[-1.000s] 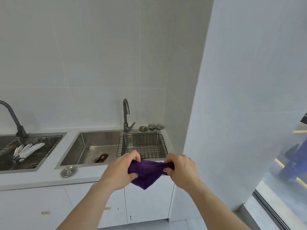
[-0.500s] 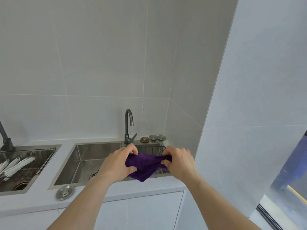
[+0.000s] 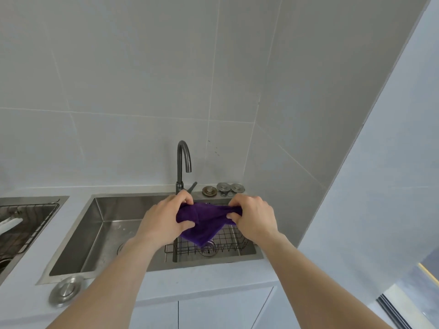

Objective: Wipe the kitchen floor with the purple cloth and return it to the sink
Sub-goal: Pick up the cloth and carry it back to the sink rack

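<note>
The purple cloth (image 3: 206,223) is bunched and stretched between both hands, its lower corner hanging down. My left hand (image 3: 165,218) grips its left end and my right hand (image 3: 253,218) pinches its right end. Both hold it in the air over the right half of the steel sink (image 3: 99,222), above a wire rack (image 3: 225,241) that sits inside the basin. A round drain strainer (image 3: 208,249) shows just under the hanging corner.
A dark curved faucet (image 3: 183,165) stands behind the sink, with three metal drain plugs (image 3: 223,188) beside it. Another plug (image 3: 66,290) lies on the white counter front left. A second sink (image 3: 23,224) holds utensils at the left. A white wall (image 3: 368,198) closes the right side.
I have stepped closer to the counter. Both hands have carried the cloth forward from in front of the cabinet to above the sink's wire rack.
</note>
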Action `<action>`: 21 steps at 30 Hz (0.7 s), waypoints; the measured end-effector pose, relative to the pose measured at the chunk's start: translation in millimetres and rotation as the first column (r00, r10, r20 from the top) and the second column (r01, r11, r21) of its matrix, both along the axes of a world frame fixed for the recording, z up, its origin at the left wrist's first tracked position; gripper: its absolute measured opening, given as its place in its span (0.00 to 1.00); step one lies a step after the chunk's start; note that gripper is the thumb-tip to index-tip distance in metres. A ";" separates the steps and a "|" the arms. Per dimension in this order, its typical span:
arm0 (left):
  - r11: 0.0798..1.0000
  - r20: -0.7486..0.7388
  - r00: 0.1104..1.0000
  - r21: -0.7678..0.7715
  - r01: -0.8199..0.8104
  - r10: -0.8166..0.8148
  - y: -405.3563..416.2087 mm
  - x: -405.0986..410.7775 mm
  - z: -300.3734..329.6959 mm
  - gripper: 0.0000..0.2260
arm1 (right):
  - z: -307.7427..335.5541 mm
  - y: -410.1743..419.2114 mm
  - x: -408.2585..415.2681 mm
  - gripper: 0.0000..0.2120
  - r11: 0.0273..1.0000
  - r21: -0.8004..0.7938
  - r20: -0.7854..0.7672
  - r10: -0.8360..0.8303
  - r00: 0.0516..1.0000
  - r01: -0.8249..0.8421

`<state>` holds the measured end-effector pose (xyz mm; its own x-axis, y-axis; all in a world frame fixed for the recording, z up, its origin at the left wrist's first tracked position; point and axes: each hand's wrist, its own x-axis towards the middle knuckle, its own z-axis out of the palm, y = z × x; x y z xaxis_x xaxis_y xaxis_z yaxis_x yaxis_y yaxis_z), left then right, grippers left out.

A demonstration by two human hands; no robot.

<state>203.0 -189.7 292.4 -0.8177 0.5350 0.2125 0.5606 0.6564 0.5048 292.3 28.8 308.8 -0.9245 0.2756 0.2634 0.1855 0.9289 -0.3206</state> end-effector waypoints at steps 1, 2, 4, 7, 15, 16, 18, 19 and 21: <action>1.000 0.011 1.000 -0.003 -0.005 0.005 7.3 -16.1 -7.1 0.21 | -7.2 7.9 -17.5 0.09 1.000 0.003 0.013 0.008 1.000 -0.008; 1.000 0.024 1.000 -0.005 -0.011 0.011 15.0 -33.1 -15.3 0.20 | -14.8 16.2 -35.9 0.09 1.000 -0.003 0.028 0.012 1.000 -0.012; 1.000 0.060 0.998 -0.011 -0.023 0.023 32.1 -69.6 -34.2 0.21 | -31.6 34.1 -74.8 0.09 0.999 -0.036 0.060 0.022 0.998 -0.019; 0.997 0.110 0.993 -0.070 -0.037 0.044 59.2 -121.9 -66.2 0.21 | -63.0 61.4 -131.1 0.09 0.996 -0.077 0.130 0.046 0.991 -0.036; 0.975 0.248 0.962 -0.213 -0.057 0.111 116.5 -207.0 -165.4 0.20 | -167.0 115.0 -229.7 0.11 0.986 -0.165 0.294 0.078 0.953 -0.030; 0.972 0.273 0.955 -0.228 -0.056 0.119 121.2 -212.6 -177.2 0.20 | -180.9 117.7 -237.1 0.11 0.984 -0.177 0.319 0.084 0.944 -0.028; 0.968 0.309 0.941 -0.245 -0.062 0.138 129.4 -221.1 -198.7 0.20 | -205.4 122.1 -247.9 0.11 0.979 -0.202 0.353 0.091 0.931 -0.019; 0.964 0.318 0.937 -0.259 -0.062 0.145 132.8 -224.2 -209.4 0.20 | -216.5 124.6 -251.9 0.11 0.978 -0.207 0.358 0.095 0.929 -0.020; 0.956 0.340 0.927 -0.286 -0.061 0.160 139.3 -229.9 -230.1 0.20 | -237.7 129.8 -259.6 0.11 0.976 -0.218 0.374 0.106 0.921 -0.024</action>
<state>-26.9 -50.4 62.3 -0.8691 0.4322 -0.2404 0.2922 0.8409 0.4555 32.6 158.7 71.1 -0.9607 0.2210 -0.1678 0.2726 0.8647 -0.4219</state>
